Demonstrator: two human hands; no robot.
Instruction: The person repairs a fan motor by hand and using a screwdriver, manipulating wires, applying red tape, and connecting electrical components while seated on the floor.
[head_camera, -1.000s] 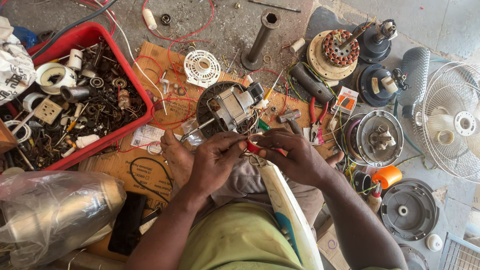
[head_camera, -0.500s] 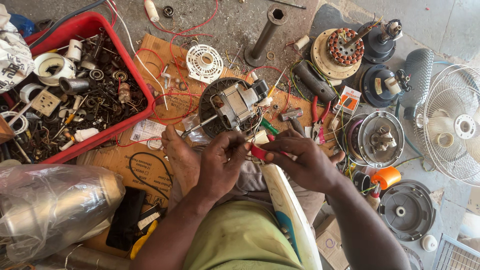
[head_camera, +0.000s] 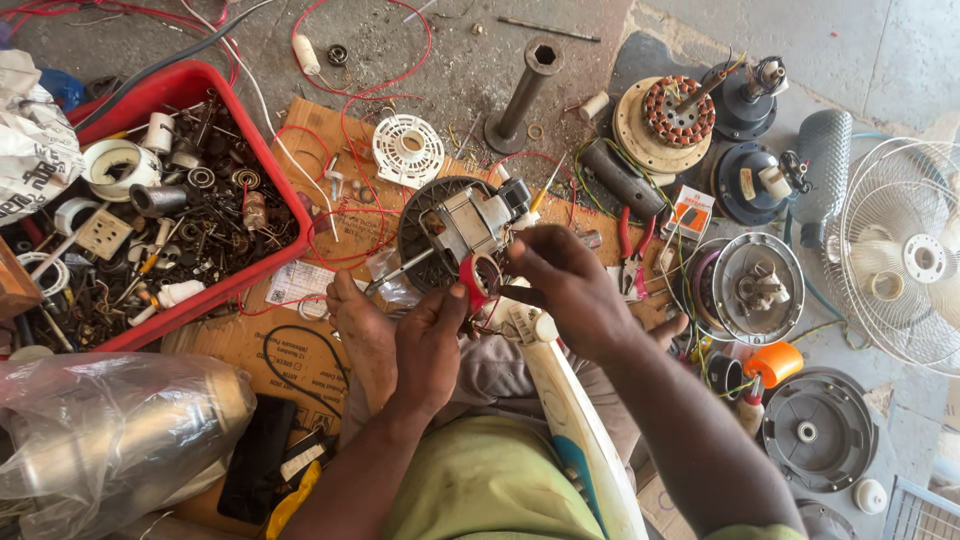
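Observation:
My left hand pinches a small red roll of tape by its lower edge. My right hand meets it from the right, fingers closed on the tape's end and thin wires. Both hands hover just in front of a grey fan motor that sits on a black round housing with its shaft pointing lower left. A bare foot rests on the cardboard under my left hand. A white plastic panel lies over my lap.
A red tray of screws, bearings and small parts is at left. A copper-wound stator, black motor housings, a fan guard, pliers, a white grille disc, a metal post and a plastic-wrapped metal cylinder lie around.
The red tape roll has come up into clear view between my hands, which shifted slightly right and nearer the motor. The view moved a little.

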